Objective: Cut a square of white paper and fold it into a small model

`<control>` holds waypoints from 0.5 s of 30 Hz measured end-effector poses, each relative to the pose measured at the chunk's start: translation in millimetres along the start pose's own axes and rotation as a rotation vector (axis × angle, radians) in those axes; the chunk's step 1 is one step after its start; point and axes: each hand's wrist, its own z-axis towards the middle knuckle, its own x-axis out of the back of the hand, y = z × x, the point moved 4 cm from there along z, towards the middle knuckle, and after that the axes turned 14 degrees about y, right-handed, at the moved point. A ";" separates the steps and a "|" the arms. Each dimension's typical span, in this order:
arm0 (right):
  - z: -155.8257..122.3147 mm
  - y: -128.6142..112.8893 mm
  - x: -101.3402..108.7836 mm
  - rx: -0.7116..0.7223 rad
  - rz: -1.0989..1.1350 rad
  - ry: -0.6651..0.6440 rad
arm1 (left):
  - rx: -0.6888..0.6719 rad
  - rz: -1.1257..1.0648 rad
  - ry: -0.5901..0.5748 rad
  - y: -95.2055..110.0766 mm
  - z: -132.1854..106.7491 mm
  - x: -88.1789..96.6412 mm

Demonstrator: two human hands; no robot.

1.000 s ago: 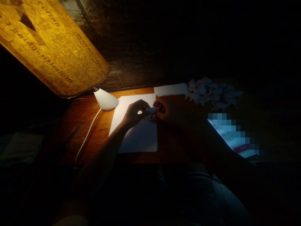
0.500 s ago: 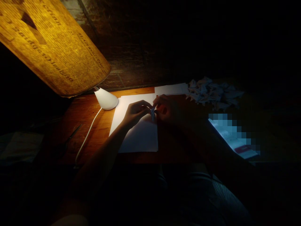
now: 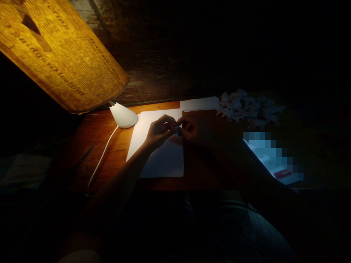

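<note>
My left hand (image 3: 159,130) and my right hand (image 3: 193,128) meet over the upper right corner of a white sheet of paper (image 3: 160,160) on a wooden desk (image 3: 109,146). Both pinch a small folded paper piece (image 3: 178,130) between their fingertips; it is almost hidden by the fingers. The lamp lights the left hand, while the right hand and forearm lie in shadow.
A white lamp base (image 3: 123,115) with a cord stands left of the sheet under a glowing printed shade (image 3: 60,54). More white sheets (image 3: 199,104) and a heap of folded paper pieces (image 3: 248,107) lie at the back right. A lit phone (image 3: 272,159) lies right. Scissors (image 3: 83,157) lie left.
The small paper piece was held flat, then turned on edge, and is now closed in between the fingertips of both hands. The hands have drawn closer together.
</note>
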 end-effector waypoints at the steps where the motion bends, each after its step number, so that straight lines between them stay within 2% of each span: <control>1: 0.4 -0.1 0.7 0.013 0.012 -0.008 | 0.000 -0.010 0.020 -0.1 0.4 1.7; 5: 2.6 -0.2 3.2 0.074 0.059 -0.053 | -0.001 0.007 0.091 -1.0 1.9 8.1; 9: 5.2 2.8 3.8 0.040 0.031 -0.046 | 0.005 0.040 0.115 -2.4 2.7 11.0; 15: 5.3 6.6 5.3 -0.041 0.042 0.055 | -0.019 0.067 0.154 -4.6 4.3 12.4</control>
